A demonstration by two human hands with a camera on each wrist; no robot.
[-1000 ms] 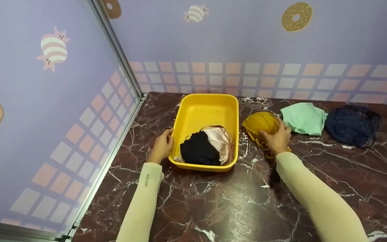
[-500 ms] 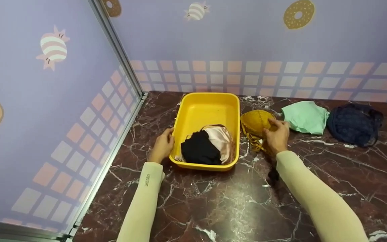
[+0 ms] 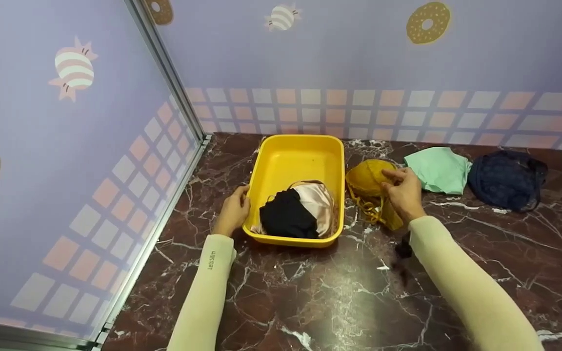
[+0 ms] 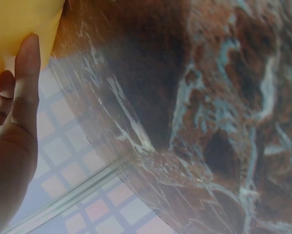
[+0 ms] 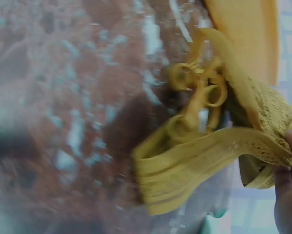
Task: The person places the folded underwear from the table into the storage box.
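A yellow plastic tub (image 3: 291, 161) holds a black garment (image 3: 287, 214) and a pale pink satin garment (image 3: 316, 202) at its near end. My left hand (image 3: 234, 209) touches the tub's left side; in the left wrist view its fingers (image 4: 26, 73) lie fairly straight against the outer wall. To the right of the tub lies a mustard yellow bra (image 3: 370, 178) with thin straps. My right hand (image 3: 404, 192) pinches this bra's band between thumb and fingers. In the right wrist view the band (image 5: 184, 180) stretches from the fingertips, beside the looped straps (image 5: 199, 92).
A mint green folded garment (image 3: 439, 170) and a navy bra (image 3: 505, 180) lie farther right on the dark red marbled table (image 3: 310, 302). Patterned panels (image 3: 281, 58) stand behind and to the left. Something small and dark (image 3: 403, 247) shows beneath my right wrist.
My right hand has shifted from resting over the mustard bra to pinching its right edge, and the band now hangs more spread out. The left hand stays at the tub.
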